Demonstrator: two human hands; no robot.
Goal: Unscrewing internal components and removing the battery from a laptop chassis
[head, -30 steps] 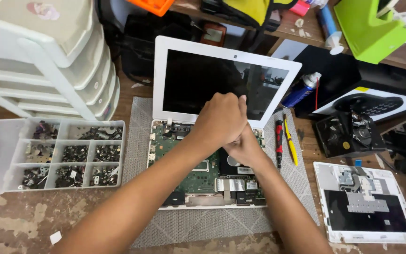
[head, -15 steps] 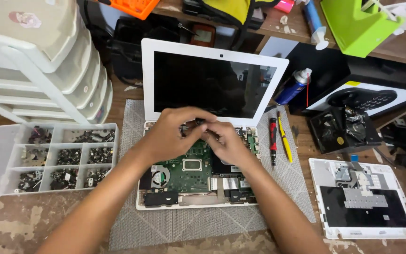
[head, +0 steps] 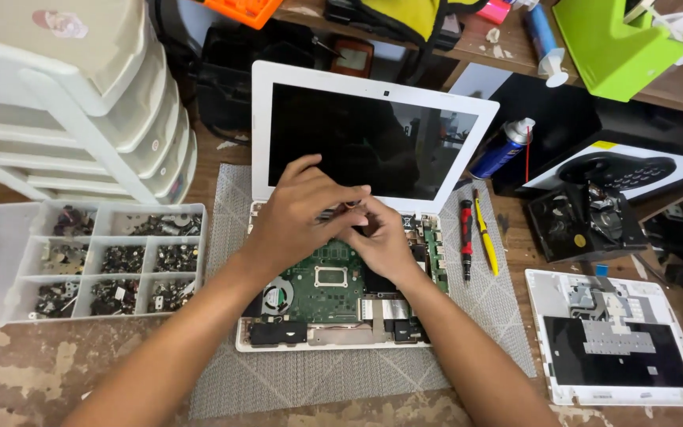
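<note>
A white laptop (head: 361,126) stands open on a grey mat (head: 231,205). Its top cover is off, so the green circuit board (head: 322,289) and a small fan (head: 277,296) are exposed. Both my hands meet over the back edge of the base, just under the dark screen. My left hand (head: 298,221) reaches in from the left and pinches a thin grey piece (head: 340,210) in its fingertips. My right hand (head: 385,241) is curled against the same spot with its fingertips touching the left ones. What the right fingers hold is hidden.
A clear compartment box (head: 112,265) of small screws and parts sits left of the mat, below white stacked drawers (head: 81,103). A red screwdriver (head: 466,237), a yellow tool (head: 485,241) and a blue spray can (head: 503,150) lie to the right. The removed white cover (head: 618,340) is at lower right.
My hands were stacked over the board. They have spread, then come together at the base's back edge, with the left fingertips pinching. The laptop sits a little lower and more central in view.
</note>
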